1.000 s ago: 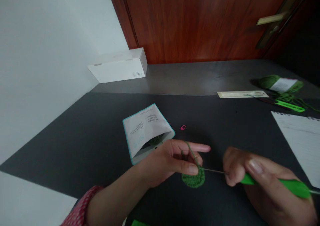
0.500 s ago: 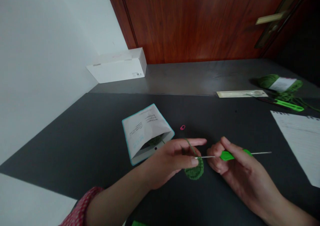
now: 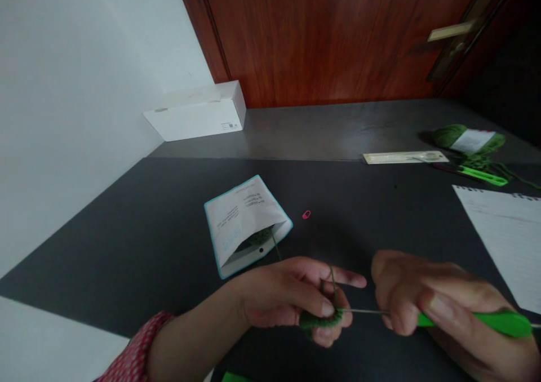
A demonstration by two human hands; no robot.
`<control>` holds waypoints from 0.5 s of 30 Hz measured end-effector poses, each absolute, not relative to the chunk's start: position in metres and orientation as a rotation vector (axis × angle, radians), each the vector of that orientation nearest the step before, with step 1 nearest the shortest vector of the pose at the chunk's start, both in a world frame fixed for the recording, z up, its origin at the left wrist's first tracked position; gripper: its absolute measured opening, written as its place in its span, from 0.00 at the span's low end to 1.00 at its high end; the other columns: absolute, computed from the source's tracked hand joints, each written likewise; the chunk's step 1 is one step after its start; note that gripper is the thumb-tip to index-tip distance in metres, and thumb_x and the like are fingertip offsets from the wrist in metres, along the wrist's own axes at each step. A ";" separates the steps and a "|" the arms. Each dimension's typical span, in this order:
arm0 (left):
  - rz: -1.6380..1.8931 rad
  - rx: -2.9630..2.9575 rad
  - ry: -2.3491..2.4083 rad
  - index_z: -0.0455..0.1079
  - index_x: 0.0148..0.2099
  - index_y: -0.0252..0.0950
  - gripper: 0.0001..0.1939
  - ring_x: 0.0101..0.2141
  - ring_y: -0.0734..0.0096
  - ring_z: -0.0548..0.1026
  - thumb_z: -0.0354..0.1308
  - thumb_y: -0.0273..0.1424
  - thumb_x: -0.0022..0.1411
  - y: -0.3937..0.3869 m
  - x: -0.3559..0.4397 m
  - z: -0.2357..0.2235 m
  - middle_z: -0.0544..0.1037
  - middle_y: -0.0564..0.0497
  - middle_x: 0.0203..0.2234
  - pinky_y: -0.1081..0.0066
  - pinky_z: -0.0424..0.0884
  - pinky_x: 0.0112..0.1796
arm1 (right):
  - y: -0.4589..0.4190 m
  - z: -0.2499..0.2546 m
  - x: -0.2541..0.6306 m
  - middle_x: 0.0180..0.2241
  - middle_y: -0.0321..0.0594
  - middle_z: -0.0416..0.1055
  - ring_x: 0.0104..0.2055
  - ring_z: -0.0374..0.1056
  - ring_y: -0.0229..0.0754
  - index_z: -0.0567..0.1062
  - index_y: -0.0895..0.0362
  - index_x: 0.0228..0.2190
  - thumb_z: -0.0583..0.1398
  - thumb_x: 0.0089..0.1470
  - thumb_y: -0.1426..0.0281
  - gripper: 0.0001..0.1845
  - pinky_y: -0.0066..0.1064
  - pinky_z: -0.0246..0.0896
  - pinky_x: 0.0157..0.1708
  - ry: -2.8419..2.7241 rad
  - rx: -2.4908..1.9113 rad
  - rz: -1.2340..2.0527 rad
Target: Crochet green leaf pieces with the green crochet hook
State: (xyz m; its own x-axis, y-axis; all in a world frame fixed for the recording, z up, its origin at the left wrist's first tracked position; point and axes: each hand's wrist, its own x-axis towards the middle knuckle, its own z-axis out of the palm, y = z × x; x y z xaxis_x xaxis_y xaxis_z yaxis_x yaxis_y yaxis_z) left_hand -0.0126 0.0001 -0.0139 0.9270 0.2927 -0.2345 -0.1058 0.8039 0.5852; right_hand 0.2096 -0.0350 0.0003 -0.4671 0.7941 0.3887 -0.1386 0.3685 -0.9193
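Observation:
My left hand (image 3: 296, 297) pinches a small round piece of green crochet (image 3: 318, 320) between thumb and fingers, seen nearly edge-on. A strand of green yarn (image 3: 333, 283) passes over its outstretched index finger. My right hand (image 3: 439, 309) is closed around the bright green handle of a crochet hook (image 3: 501, 321). The hook's thin metal shaft reaches left to the edge of the crochet piece; its tip is hidden there. Behind my left wrist lies an open white pouch (image 3: 249, 207) with a blue border, green yarn inside and a strand running out.
A pink stitch marker (image 3: 306, 214) lies beyond my hands. At the far right are a skein of green yarn (image 3: 448, 136), a bright green tool (image 3: 482, 175), a pale flat strip (image 3: 403, 157) and lined paper (image 3: 502, 230). A white box (image 3: 198, 114) stands against the wall.
Both hands have come lower and closer. The right hand has rolled over, its back now upward, and moved right with the hook. The crochet piece has tilted from face-on to edge-on.

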 end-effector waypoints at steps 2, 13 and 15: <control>0.208 0.581 0.294 0.68 0.54 0.34 0.27 0.22 0.80 0.64 0.66 0.26 0.51 -0.002 -0.012 -0.016 0.72 0.55 0.28 0.69 0.56 0.29 | -0.035 0.003 0.211 0.24 0.38 0.70 0.29 0.67 0.40 0.74 0.55 0.30 0.49 0.66 0.61 0.20 0.35 0.61 0.32 -1.748 -0.563 1.234; 0.162 0.574 0.274 0.68 0.56 0.33 0.28 0.22 0.81 0.64 0.66 0.28 0.53 -0.002 -0.015 -0.017 0.71 0.53 0.33 0.67 0.53 0.30 | -0.035 0.006 0.215 0.23 0.37 0.70 0.27 0.68 0.41 0.73 0.52 0.30 0.45 0.68 0.60 0.22 0.38 0.61 0.32 -1.925 -0.562 1.156; 0.157 0.566 0.250 0.68 0.56 0.34 0.28 0.23 0.81 0.64 0.66 0.28 0.53 -0.002 -0.015 -0.017 0.71 0.52 0.34 0.68 0.53 0.29 | -0.037 0.006 0.215 0.22 0.37 0.70 0.26 0.68 0.41 0.74 0.52 0.30 0.46 0.67 0.60 0.22 0.38 0.61 0.31 -1.900 -0.565 1.168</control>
